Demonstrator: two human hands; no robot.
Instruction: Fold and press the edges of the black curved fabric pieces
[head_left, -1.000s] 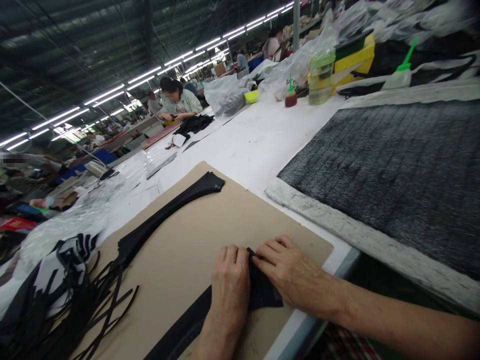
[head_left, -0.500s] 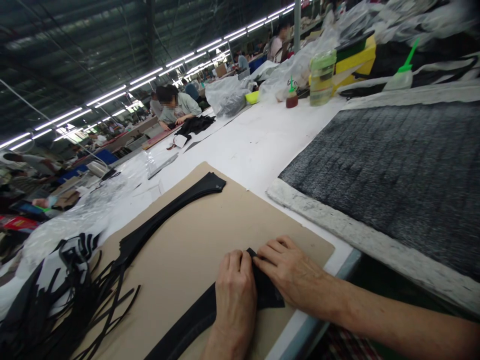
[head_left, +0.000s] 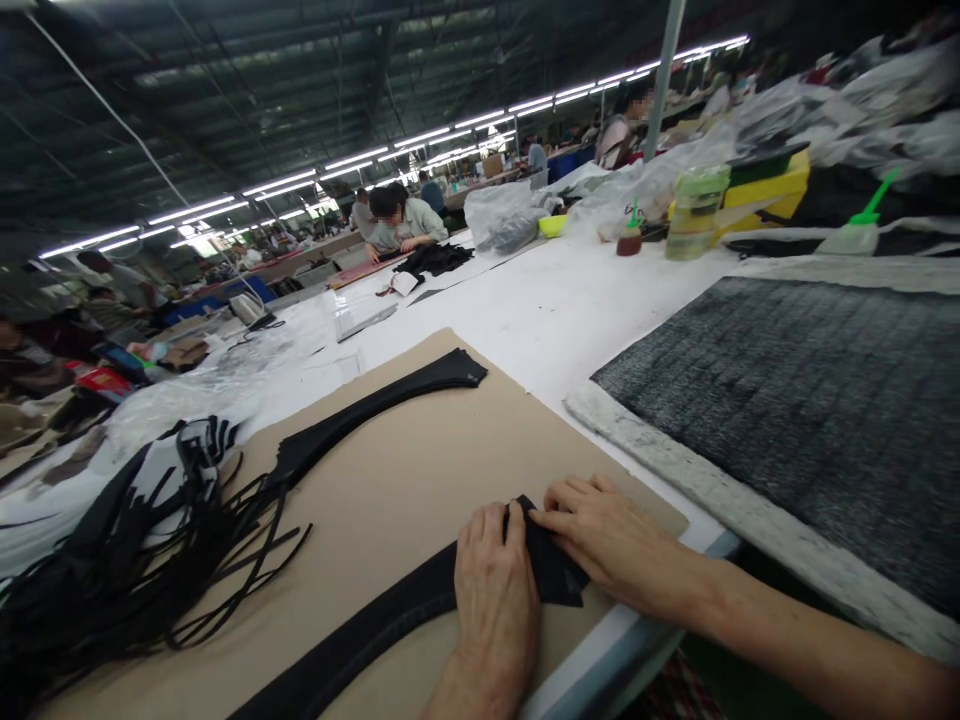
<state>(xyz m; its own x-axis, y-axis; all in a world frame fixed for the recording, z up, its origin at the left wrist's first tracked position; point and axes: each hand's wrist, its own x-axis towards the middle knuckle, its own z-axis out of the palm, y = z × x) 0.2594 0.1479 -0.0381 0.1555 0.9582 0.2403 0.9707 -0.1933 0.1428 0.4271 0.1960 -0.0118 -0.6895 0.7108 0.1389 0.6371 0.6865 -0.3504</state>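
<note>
A curved black strip of leather-like material lies along the near part of a tan board. My left hand presses down across its wide end, fingers bent and close together, the index fingertip at the top edge. My right hand pinches that same edge from the right, its fingertips almost meeting the left ones. What the fingertips pinch is partly hidden. Farther back on the board lies a small stack of similar curved black pieces. Thin black cords or strips trail over the board's left side.
A dark, streaked pad with a pale border occupies the right side. Behind it stand a green-lidded jar, a small glue bottle and a yellow bin. Plastic bags lie farther back. A co-worker leans over the table.
The camera has turned, so the scene sits farther right and more level in view. My hands stay at the wide end of the strip, with the left index finger now slightly apart from its neighbours.
</note>
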